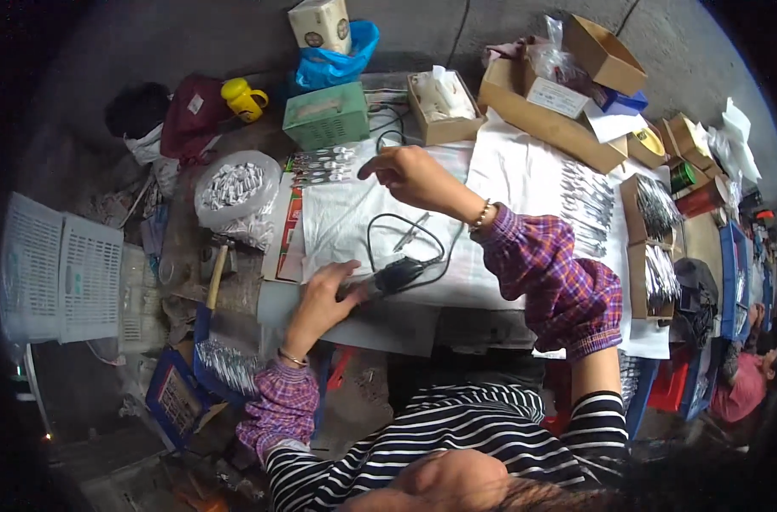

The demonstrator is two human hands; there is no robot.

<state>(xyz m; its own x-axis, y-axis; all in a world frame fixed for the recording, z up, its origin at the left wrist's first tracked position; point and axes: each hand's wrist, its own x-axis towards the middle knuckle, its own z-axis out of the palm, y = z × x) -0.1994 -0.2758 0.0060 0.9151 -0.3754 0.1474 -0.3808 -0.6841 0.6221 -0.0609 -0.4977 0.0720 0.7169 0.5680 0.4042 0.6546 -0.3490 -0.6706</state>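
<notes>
My left hand [320, 299] is low over the white cloth [341, 226], its thumb and forefinger apart at the grey end of a black corded tool [398, 275]. Whether they touch it is unclear. The tool lies on its side, its black cable looped behind it. Farther back, my right hand [414, 177] hovers with curled fingers, just right of a row of small shiny metal pieces [324, 164]. Anything between those fingertips is too small to make out. Many slim metal pieces [586, 205], like cutlery, are spread on the cloth's right side.
A plastic-lined tub [235, 183] of small metal parts stands left, a green metal box [327, 115] behind. Cardboard boxes [546, 111] line the back right; open boxes [659, 282] of metal pieces stand right. A hammer handle [217, 277] projects at the left edge. Another person [744, 384] sits far right.
</notes>
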